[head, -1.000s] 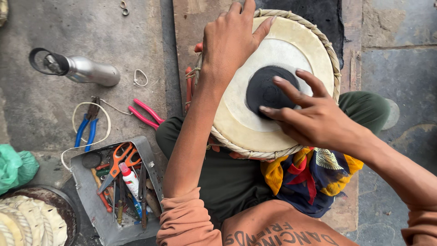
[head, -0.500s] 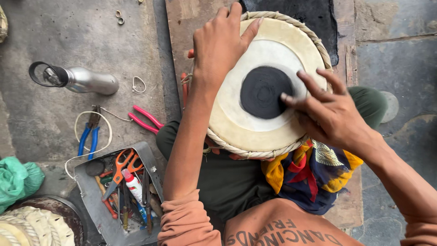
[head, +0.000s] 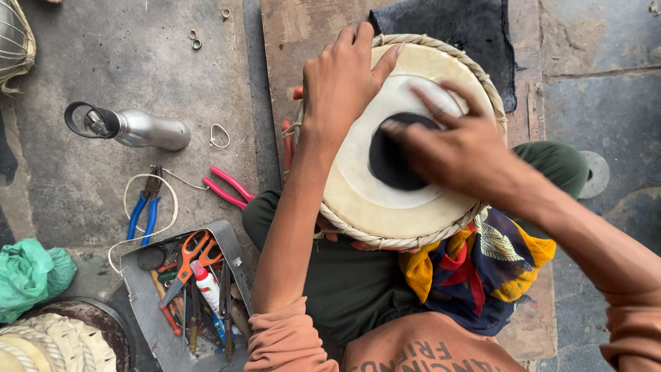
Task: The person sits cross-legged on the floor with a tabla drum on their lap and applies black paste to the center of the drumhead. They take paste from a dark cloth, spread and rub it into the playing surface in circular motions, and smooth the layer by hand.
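Head view, drum: a round hand drum (head: 365, 200) with a pale skin, a black round patch (head: 392, 165) at its middle and a braided rim, resting tilted in the person's lap over dark green trousers.
Head view, left hand: the left hand (head: 341, 83) lies on the far left edge of the drum, palm down, forearm running straight up from the lower frame.
Left hand fingers: the fingers (head: 361, 38) are curved over the braided rim and the thumb (head: 385, 62) is stretched flat on the pale skin; it presses and steadies rather than closing round anything.
Head view, right hand: the right hand (head: 458, 148) comes in from the lower right, wrist bent, and covers part of the black patch.
Right hand fingers: spread and slightly blurred, with the fingertips (head: 392, 127) touching the patch; it grips nothing.
Cloth: a yellow, blue and red cloth (head: 482, 269) lies bunched just under the drum's near edge.
Floor, left side: a metal bottle (head: 141, 129) lies on its side, well apart from the drum; blue pliers (head: 141, 213) and pink pliers (head: 227, 187) lie between it and the knee.
Tray: a grey metal tray (head: 141, 296) of orange-handled scissors (head: 189, 262) and other small tools sits beside the left elbow.
Corner: a green bag (head: 31, 275) lies at the lower left.
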